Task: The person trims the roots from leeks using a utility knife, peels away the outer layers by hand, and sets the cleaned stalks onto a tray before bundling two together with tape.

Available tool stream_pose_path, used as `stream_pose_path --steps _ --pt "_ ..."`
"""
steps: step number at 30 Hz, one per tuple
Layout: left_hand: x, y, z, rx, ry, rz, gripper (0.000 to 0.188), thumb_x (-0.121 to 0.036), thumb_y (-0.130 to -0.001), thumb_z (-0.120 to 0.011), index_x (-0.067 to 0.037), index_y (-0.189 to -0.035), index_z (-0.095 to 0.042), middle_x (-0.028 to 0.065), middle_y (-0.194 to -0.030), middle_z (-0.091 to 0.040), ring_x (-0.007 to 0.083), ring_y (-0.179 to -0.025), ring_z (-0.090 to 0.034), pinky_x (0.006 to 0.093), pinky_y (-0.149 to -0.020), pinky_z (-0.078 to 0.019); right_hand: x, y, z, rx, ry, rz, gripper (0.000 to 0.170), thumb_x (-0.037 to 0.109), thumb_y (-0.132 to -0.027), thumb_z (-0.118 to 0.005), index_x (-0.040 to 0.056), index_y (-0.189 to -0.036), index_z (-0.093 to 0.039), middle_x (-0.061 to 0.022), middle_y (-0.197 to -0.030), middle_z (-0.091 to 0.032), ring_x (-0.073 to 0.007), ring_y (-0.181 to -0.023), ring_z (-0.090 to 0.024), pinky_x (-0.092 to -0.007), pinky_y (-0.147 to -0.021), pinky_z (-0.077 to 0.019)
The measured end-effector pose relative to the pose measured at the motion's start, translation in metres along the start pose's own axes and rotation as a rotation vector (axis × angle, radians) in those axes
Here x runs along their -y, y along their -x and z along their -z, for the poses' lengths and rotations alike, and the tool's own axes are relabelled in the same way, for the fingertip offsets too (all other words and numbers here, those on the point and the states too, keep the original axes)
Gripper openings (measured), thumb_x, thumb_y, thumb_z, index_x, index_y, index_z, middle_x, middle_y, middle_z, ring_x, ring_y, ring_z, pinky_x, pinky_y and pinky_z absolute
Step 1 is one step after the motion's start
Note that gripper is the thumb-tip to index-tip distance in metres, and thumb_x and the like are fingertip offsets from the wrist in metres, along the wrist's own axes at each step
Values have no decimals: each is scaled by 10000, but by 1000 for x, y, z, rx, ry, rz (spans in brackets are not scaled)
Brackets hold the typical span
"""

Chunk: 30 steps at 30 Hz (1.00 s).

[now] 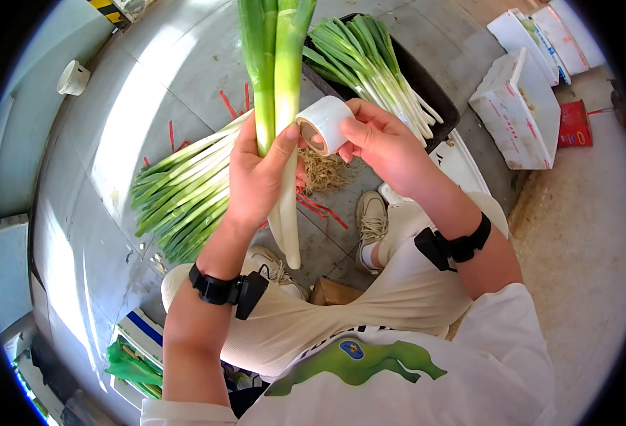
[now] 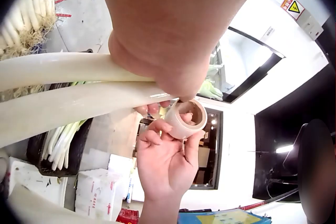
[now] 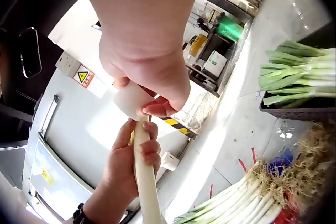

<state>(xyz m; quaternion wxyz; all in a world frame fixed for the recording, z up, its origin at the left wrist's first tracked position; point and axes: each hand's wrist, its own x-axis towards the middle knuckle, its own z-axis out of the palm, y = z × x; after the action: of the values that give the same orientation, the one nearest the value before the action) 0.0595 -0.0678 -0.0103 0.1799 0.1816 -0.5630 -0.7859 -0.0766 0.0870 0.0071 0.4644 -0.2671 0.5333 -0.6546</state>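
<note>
Large green onions [image 1: 288,78] with thick white stalks [image 2: 68,100] are gripped by my left hand [image 1: 257,167], its fingers curled round them and the thumb on the front. My right hand [image 1: 380,145] holds a white roll of tape [image 1: 332,117] by its side, right beside the stalks and close to the left thumb. In the right wrist view the tape roll [image 3: 131,100] meets the stalk [image 3: 145,176] just above the left hand [image 3: 123,163]. The left wrist view shows the right hand's [image 2: 167,169] fingers around the roll [image 2: 185,121].
A pile of green onions [image 1: 192,177] with roots and red ties lies on the floor, left of centre. More onions [image 1: 377,67] fill a dark crate [image 1: 427,85] beyond the right hand. White foam boxes [image 1: 515,113] and a red box [image 1: 574,124] stand at the right.
</note>
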Motion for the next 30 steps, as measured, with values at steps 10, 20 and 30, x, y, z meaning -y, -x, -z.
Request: stream_pose_path --steps 10,20,30 --pt "-7 3 1 2 42 -12 341 -182 -948 -679 -37 -1192 -491 80 -839 -631 141 -579 -591 271 -511 -487 -3 0 -4 108 -18 52 328 166 -947 -586 14 -1237 -577 -48 -1119 -659 -99 -1040 -587 -288 -918 -443" --pt "-1 0 10 2 98 -25 509 -26 -876 -715 -19 -1304 -439 97 -860 -664 139 -609 -621 273 -510 -530 -1 -4 -5 162 149 61 267 111 -885 -590 15 -1133 -609 -48 -1068 -642 -125 -1025 -581 -306 -944 -442" --pt "6 -4 15 -72 122 -66 467 42 -860 -665 -18 -1271 -452 92 -898 -648 152 -630 -637 280 -517 -544 -2 -12 -11 52 539 369 221 129 -841 -727 29 -1027 -662 -59 -1035 -660 -154 -1009 -601 -302 -912 -449"
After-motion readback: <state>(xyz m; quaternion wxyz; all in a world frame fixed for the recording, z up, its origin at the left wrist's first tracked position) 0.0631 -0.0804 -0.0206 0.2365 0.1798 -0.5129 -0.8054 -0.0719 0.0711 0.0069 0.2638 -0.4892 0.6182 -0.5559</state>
